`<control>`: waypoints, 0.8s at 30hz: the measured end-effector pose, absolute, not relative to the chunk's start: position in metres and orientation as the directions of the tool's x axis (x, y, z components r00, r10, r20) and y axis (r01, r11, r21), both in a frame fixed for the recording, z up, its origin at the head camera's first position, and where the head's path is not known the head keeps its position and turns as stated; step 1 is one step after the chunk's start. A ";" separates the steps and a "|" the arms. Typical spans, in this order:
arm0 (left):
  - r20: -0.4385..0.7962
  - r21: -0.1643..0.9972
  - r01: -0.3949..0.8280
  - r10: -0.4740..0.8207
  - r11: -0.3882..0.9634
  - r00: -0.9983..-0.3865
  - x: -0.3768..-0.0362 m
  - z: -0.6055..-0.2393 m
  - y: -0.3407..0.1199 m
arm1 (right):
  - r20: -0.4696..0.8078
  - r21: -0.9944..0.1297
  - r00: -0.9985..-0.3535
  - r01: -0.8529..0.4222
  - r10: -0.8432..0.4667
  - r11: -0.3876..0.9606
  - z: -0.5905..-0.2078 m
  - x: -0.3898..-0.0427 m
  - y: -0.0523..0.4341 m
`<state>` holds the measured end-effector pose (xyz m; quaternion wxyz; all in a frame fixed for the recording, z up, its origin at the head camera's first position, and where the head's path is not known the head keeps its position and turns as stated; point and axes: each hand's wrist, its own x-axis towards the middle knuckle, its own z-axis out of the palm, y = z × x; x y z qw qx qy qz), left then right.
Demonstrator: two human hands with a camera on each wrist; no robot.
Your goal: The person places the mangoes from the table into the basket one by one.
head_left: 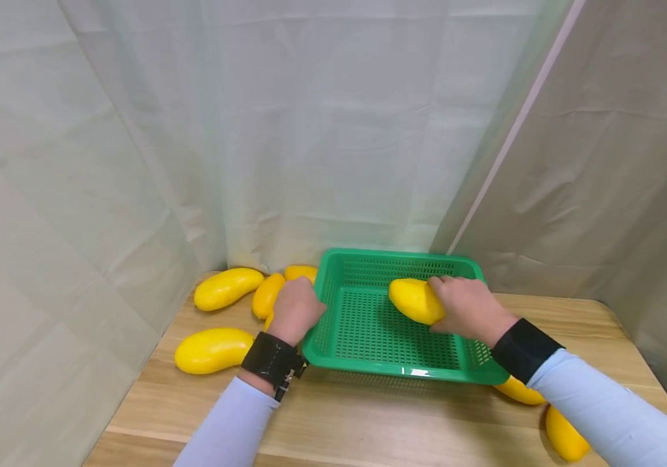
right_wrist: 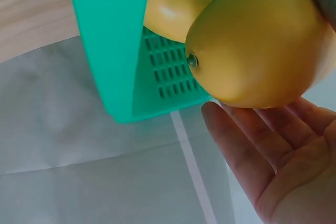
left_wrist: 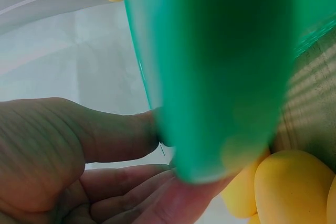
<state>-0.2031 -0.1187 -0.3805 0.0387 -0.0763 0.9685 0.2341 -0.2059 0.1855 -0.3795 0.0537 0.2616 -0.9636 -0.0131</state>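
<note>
My left hand grips the left rim of a green plastic basket with slotted walls and floor. In the left wrist view, its thumb and fingers close on either side of the green rim. Over the right half of the basket, my right hand holds a yellow mango. The right wrist view shows this mango with its dark stem end outward and fingers curved beneath it. A second mango appears behind it within the basket, largely hidden in the head view.
Several mangoes lie left of the basket on the wooden table, some partly behind my left hand. Another mango shows under the near right corner, and one lies beside my right sleeve. Pale curtains hang behind and at both sides.
</note>
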 end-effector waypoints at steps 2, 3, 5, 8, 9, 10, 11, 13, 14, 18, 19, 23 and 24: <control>-0.111 0.445 -0.165 -0.128 0.880 -0.985 -0.203 -0.380 -0.119 | 0.090 0.075 -0.856 -0.504 -0.509 0.860 -0.381 -0.206 0.185; -0.111 0.443 -0.163 -0.127 0.881 -0.986 -0.203 -0.380 -0.119 | 0.086 0.081 -0.855 -0.505 -0.511 0.859 -0.381 -0.206 0.185; -0.110 0.441 -0.162 -0.126 0.883 -0.986 -0.203 -0.380 -0.119 | 0.079 0.093 -0.855 -0.505 -0.512 0.858 -0.383 -0.205 0.184; -0.110 0.443 -0.163 -0.127 0.882 -0.986 -0.203 -0.380 -0.118 | 0.068 0.097 -0.855 -0.507 -0.514 0.857 -0.385 -0.204 0.184; -0.110 0.445 -0.163 -0.127 0.881 -0.986 -0.203 -0.380 -0.119 | 0.063 0.098 -0.855 -0.507 -0.514 0.856 -0.385 -0.203 0.183; -0.110 0.445 -0.164 -0.127 0.880 -0.986 -0.203 -0.380 -0.119 | 0.058 0.096 -0.856 -0.508 -0.514 0.856 -0.385 -0.203 0.183; -0.110 0.446 -0.163 -0.127 0.880 -0.986 -0.202 -0.380 -0.119 | 0.051 0.092 -0.857 -0.507 -0.512 0.857 -0.385 -0.202 0.182; -0.110 0.446 -0.162 -0.126 0.880 -0.986 -0.202 -0.380 -0.119 | 0.032 0.081 -0.858 -0.508 -0.512 0.857 -0.385 -0.202 0.181; -0.110 0.447 -0.162 -0.125 0.880 -0.986 -0.202 -0.380 -0.119 | 0.022 0.072 -0.858 -0.511 -0.514 0.856 -0.386 -0.201 0.181; -0.112 0.443 -0.162 -0.125 0.882 -0.986 -0.202 -0.380 -0.119 | -0.022 0.039 -0.862 -0.508 -0.507 0.861 -0.389 -0.202 0.179; -0.113 0.444 -0.163 -0.125 0.881 -0.986 -0.202 -0.380 -0.118 | -0.030 0.034 -0.863 -0.506 -0.505 0.862 -0.390 -0.202 0.179; -0.120 0.452 -0.172 -0.132 0.875 -0.984 -0.203 -0.380 -0.118 | -0.051 0.026 -0.863 -0.504 -0.503 0.863 -0.393 -0.203 0.179; -0.122 0.453 -0.174 -0.133 0.874 -0.984 -0.203 -0.380 -0.118 | -0.055 0.025 -0.863 -0.504 -0.502 0.863 -0.394 -0.203 0.179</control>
